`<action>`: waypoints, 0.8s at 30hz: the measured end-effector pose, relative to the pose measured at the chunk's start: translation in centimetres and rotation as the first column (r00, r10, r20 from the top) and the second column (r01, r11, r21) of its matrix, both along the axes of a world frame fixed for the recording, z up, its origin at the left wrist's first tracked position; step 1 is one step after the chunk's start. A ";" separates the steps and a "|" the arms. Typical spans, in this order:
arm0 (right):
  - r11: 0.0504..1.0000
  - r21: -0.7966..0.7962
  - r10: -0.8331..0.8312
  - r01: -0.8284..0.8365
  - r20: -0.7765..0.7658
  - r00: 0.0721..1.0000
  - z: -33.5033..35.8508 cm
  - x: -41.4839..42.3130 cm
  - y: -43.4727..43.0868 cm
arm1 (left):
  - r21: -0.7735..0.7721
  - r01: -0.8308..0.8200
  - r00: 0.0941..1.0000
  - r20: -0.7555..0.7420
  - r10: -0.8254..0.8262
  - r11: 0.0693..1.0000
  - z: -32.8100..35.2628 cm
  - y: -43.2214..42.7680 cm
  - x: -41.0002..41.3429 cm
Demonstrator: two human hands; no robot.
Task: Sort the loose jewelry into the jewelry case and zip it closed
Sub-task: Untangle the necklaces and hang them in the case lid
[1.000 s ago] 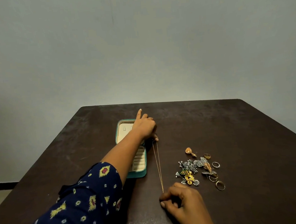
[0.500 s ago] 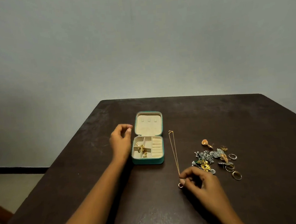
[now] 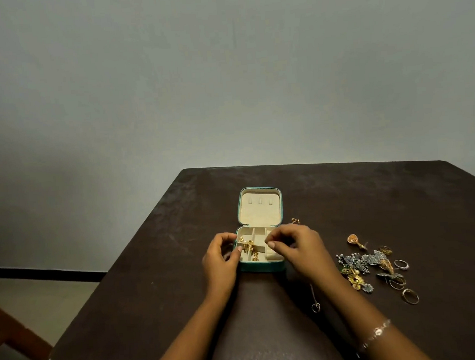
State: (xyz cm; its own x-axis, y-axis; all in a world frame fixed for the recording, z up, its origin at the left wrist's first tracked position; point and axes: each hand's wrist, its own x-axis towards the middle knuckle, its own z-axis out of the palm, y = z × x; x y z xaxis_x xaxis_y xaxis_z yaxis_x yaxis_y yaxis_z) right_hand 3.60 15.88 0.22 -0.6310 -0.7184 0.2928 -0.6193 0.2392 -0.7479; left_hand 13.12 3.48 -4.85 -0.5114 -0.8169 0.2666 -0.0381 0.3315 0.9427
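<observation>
Fingers over case, chain half-hidden, rings right

Teal jewelry case open — loose jewelry heaped right.

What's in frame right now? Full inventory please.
Dark brown wooden table: 1, brown, lower frame.
Cream-lined teal square jewelry case: 1, teal, open, table centre.
Tangled gold chain jewelry: count unclear, gold, case's left compartments.
Thin gold necklace chain: 1, gold, on table right of case, partly hidden.
Gold shell-shaped earring: 1, gold, table right.
Silver-blue beaded cluster pieces: count unclear, table right.
Gold flower piece: 1, gold, beside the cluster.
Metal rings: at least four, gold and silver, right of cluster.
Thin pale bracelet: 1, right wrist.
Left hand: 1, holds case's left wall.
Right hand: 1, fingers pinched over case's right side; contents unclear.
</observation>
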 end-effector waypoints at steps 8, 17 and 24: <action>0.928 0.370 0.111 -0.052 -0.142 0.984 -0.1 -2.9 -7.2 | -0.010 0.024 1.000 -0.002 -0.024 1.000 0.5 0.5 0.2; 0.859 0.493 0.213 -0.137 -0.103 0.972 0.3 -3.4 -8.0 | -0.023 -0.007 1.000 0.003 0.007 1.000 0.5 0.5 0.1; 0.933 0.282 0.202 -0.223 0.102 0.974 1.4 -3.6 -6.9 | -0.024 -0.011 1.000 -0.005 0.011 1.000 0.7 0.4 0.0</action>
State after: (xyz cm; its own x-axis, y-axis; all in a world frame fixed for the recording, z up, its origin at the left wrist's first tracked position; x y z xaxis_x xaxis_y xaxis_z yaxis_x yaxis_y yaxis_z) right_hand 0.01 9.02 1.57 -0.4652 -0.8851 0.0126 -0.6283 0.3201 -0.7091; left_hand 13.16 3.86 -4.17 -0.5010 -0.8158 0.2888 -0.0370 0.3535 0.9347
